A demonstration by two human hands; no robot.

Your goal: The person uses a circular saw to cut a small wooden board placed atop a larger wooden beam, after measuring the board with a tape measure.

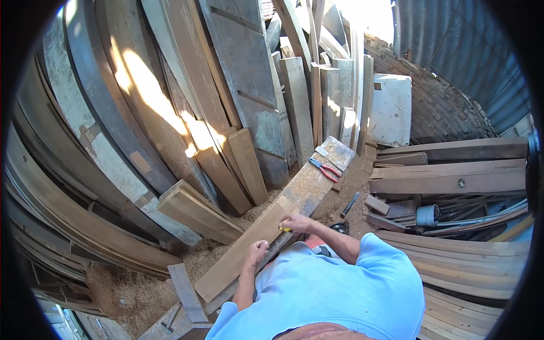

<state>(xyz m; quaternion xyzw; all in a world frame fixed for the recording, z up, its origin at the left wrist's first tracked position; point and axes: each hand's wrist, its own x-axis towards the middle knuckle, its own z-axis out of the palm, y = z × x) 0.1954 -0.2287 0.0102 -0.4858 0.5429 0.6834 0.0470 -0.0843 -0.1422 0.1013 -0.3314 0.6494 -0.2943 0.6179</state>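
A light brown board [238, 258] lies slantwise on a long, dusty work plank in front of me. My right hand [296, 222] is closed on a small yellow object [285, 229] above the board's right edge; its kind is hard to tell. Close by, my left hand [259, 249] is closed in a fist at the near edge of the board, and whatever it may hold is hidden. Pliers [324, 169] with red and blue on them rest at the work plank's far end. Beside the plank, a dark-handled tool [349, 205] lies on the sawdust.
Tall boards [243, 85] lean along the left and back. Stacked timber [453, 177] fills the right side, near a pale blue-grey pipe piece [427, 215]. Sawdust [136, 300] covers the floor. A white panel [391, 110] stands by corrugated sheeting [453, 45].
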